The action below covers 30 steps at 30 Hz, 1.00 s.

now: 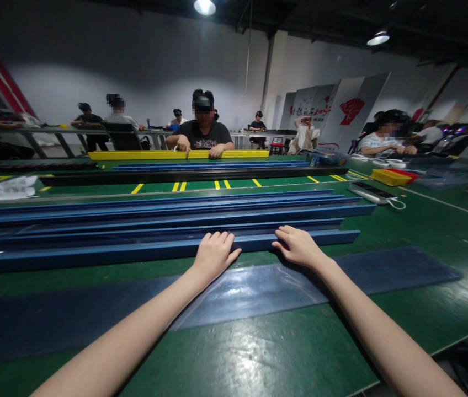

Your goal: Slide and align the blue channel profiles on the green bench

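Observation:
A long blue channel strip lies nearest among several similar strips across the green table. My left hand rests over its front wall, fingers curled over the top edge and thumb pointing right. To the right, my right hand holds the same strip with its fingers bent over the edge. A flat, clear bluish sheet lies on the table below both hands, partly beneath my forearms.
More blue strips lie behind. Beyond are a long black strip, a yellow strip under a person's hands, a dark device with a white cable and a yellow tray. Other people sit farther back.

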Each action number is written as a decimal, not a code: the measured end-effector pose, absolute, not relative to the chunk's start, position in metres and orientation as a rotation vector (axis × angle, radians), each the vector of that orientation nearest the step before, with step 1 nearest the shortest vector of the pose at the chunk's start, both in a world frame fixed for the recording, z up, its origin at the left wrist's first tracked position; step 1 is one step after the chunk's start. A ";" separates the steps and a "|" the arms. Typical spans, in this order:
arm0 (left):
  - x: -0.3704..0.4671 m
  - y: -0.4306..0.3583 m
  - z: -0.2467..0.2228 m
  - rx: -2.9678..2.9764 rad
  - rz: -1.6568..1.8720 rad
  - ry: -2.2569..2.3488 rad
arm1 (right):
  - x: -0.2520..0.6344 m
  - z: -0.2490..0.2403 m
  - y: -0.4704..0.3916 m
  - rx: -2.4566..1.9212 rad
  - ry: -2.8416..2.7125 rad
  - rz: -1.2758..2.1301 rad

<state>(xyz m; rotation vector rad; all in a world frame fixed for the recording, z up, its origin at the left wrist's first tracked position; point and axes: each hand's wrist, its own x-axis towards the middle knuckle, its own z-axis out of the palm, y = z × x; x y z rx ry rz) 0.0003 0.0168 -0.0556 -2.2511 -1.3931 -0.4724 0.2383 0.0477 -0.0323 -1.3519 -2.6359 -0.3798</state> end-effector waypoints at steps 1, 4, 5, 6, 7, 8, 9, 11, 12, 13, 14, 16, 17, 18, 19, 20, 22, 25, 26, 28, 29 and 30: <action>0.001 0.017 -0.056 -2.251 -0.473 -1.391 | 0.238 -0.032 0.048 -1.350 -2.635 -0.384; 0.001 0.017 -0.056 -2.247 -0.471 -1.393 | 0.239 -0.033 0.048 -1.353 -2.634 -0.390; 0.001 0.017 -0.056 -2.246 -0.470 -1.395 | 0.238 -0.033 0.049 -1.355 -2.632 -0.390; 0.001 0.017 -0.055 -2.245 -0.469 -1.397 | 0.238 -0.033 0.049 -1.356 -2.632 -0.388; 0.000 0.017 -0.055 -2.246 -0.469 -1.398 | 0.238 -0.032 0.049 -1.357 -2.632 -0.385; 0.000 0.016 -0.055 -2.248 -0.469 -1.397 | 0.238 -0.032 0.049 -1.358 -2.633 -0.381; 0.000 0.016 -0.055 -2.248 -0.470 -1.396 | 0.238 -0.032 0.049 -1.359 -2.634 -0.377; 0.000 0.017 -0.055 -2.248 -0.473 -1.395 | 0.238 -0.032 0.049 -1.362 -2.635 -0.370; 0.000 0.017 -0.055 -2.247 -0.474 -1.393 | 0.238 -0.032 0.049 -1.362 -2.635 -0.368; 0.000 0.017 -0.055 -2.246 -0.476 -1.392 | 0.238 -0.032 0.049 -1.361 -2.634 -0.367; 0.000 0.017 -0.055 -2.245 -0.477 -1.391 | 0.238 -0.032 0.049 -1.359 -2.634 -0.366; 0.000 0.017 -0.055 -2.244 -0.478 -1.388 | 0.238 -0.032 0.049 -1.354 -2.633 -0.369; 0.000 0.017 -0.055 -2.244 -0.478 -1.388 | 0.238 -0.032 0.049 -1.353 -2.632 -0.371; 0.000 0.017 -0.055 -2.244 -0.477 -1.388 | 0.238 -0.032 0.049 -1.352 -2.631 -0.374; 0.001 0.017 -0.055 -2.244 -0.477 -1.388 | 0.238 -0.032 0.049 -1.352 -2.629 -0.376; 0.001 0.017 -0.055 -2.245 -0.477 -1.388 | 0.238 -0.033 0.049 -1.353 -2.628 -0.377; 0.001 0.017 -0.055 -2.247 -0.477 -1.388 | 0.238 -0.033 0.050 -1.354 -2.629 -0.376; 0.000 0.017 -0.055 -2.249 -0.483 -1.385 | 0.238 -0.033 0.050 -1.356 -2.630 -0.378; 0.000 0.017 -0.055 -2.248 -0.486 -1.385 | 0.238 -0.033 0.050 -1.356 -2.629 -0.378; 0.000 0.017 -0.056 -2.247 -0.488 -1.385 | 0.238 -0.033 0.049 -1.357 -2.627 -0.378; 0.000 0.017 -0.056 -2.247 -0.487 -1.386 | 0.238 -0.033 0.049 -1.358 -2.626 -0.377; 0.000 0.017 -0.056 -2.246 -0.485 -1.388 | 0.238 -0.033 0.049 -1.359 -2.626 -0.374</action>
